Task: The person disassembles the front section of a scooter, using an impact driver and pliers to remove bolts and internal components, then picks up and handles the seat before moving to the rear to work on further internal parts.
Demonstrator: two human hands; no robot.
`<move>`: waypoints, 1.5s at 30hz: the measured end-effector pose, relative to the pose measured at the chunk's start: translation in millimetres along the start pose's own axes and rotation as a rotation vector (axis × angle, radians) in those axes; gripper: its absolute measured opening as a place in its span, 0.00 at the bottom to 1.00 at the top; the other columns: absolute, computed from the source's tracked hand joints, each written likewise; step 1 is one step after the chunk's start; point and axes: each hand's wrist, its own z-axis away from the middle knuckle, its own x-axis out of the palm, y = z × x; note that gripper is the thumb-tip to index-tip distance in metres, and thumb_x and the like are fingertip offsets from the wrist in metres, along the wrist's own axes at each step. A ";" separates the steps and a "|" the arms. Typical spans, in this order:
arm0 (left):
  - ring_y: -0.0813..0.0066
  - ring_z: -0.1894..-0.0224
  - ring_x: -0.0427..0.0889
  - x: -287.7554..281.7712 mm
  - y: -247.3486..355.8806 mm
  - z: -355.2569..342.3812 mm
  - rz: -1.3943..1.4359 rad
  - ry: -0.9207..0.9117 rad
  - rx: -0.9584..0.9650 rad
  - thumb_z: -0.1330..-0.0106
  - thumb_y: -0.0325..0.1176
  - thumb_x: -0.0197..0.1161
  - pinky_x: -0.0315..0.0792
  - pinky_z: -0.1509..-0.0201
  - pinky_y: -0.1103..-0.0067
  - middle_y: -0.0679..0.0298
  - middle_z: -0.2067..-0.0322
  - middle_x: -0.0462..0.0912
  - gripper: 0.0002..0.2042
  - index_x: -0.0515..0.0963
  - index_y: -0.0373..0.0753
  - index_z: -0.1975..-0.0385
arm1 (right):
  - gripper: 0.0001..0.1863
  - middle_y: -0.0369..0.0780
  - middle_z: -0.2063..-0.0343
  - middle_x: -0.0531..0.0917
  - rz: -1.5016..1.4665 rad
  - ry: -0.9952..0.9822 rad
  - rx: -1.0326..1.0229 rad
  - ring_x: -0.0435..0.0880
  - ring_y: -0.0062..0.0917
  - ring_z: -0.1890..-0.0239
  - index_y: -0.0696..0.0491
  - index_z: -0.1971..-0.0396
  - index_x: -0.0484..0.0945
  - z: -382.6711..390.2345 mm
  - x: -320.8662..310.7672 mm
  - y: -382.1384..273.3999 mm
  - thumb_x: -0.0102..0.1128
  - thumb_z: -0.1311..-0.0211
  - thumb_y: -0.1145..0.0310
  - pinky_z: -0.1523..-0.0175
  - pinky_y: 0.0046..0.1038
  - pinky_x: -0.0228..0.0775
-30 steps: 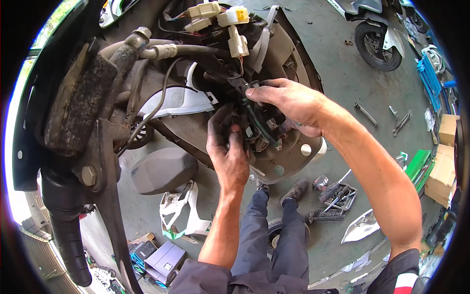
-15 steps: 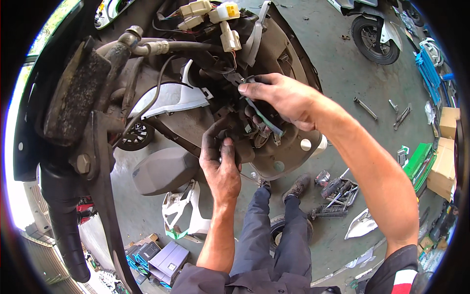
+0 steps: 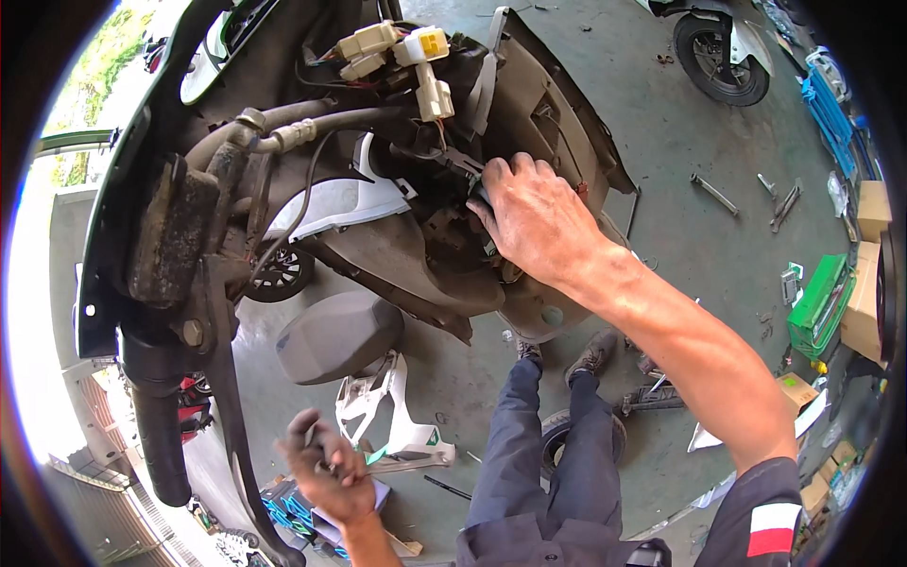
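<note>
My right hand [image 3: 539, 213] is closed over a dark grey piece [image 3: 463, 163] deep in the dirty inner panel [image 3: 416, 265] of a dismantled scooter front; the back of the hand hides most of what it grips. My left hand [image 3: 326, 458] is low at the left, beside the dark metal bracket [image 3: 229, 406], its blurred fingers curled around something small that I cannot make out. White wire connectors [image 3: 420, 47] hang above the right hand. A white plastic trim [image 3: 350, 203] and dark hoses [image 3: 350, 121] lie to its left.
Below are a detached grey seat [image 3: 331, 335], a white body panel [image 3: 406, 425] and a tyre [image 3: 609, 439] by my feet. Metal tools [image 3: 713, 194] lie on the floor [image 3: 661, 246]. Along the right are a green toolbox [image 3: 817, 302] and cardboard boxes [image 3: 860, 312]; another scooter's wheel [image 3: 713, 57] stands at top right.
My left hand has left the opening and moved down and left. My right hand has turned back-up and now covers more of the part. The green tube is no longer visible.
</note>
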 end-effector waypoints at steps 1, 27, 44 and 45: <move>0.82 0.89 0.57 -8.1 9.0 5.8 0.039 0.039 0.059 0.21 0.53 0.42 0.53 0.89 0.86 0.64 0.80 0.66 0.28 0.71 0.30 0.46 | 0.16 0.51 0.62 0.79 0.010 -0.030 0.015 0.83 0.45 0.57 0.61 0.61 0.75 0.7 0.3 0.6 0.60 0.32 0.61 0.55 0.44 0.79; 0.91 0.87 0.52 -24.5 83.2 -58.2 -0.535 -0.184 0.327 0.23 0.49 0.54 0.46 0.88 0.88 0.75 0.81 0.57 0.24 0.71 0.28 0.50 | 0.22 0.53 0.67 0.82 -1.287 0.251 0.601 0.81 0.43 0.61 0.63 0.55 0.73 14.1 55.1 -98.3 0.57 0.28 0.54 0.54 0.41 0.71; 0.89 0.86 0.57 -65.9 93.8 -253.9 -0.733 -0.241 0.280 0.24 0.51 0.55 0.50 0.87 0.89 0.74 0.80 0.64 0.18 0.72 0.40 0.59 | 0.15 0.55 0.64 0.78 -0.395 0.233 0.371 0.80 0.48 0.63 0.64 0.60 0.72 34.8 54.0 -75.3 0.62 0.36 0.68 0.56 0.45 0.75; 0.89 0.86 0.57 -65.2 93.5 -256.2 -0.722 -0.245 0.284 0.24 0.50 0.55 0.50 0.87 0.89 0.74 0.80 0.64 0.17 0.72 0.40 0.59 | 0.15 0.55 0.64 0.78 -0.334 0.309 0.320 0.80 0.48 0.63 0.65 0.60 0.72 46.3 48.0 -68.8 0.62 0.36 0.68 0.56 0.45 0.75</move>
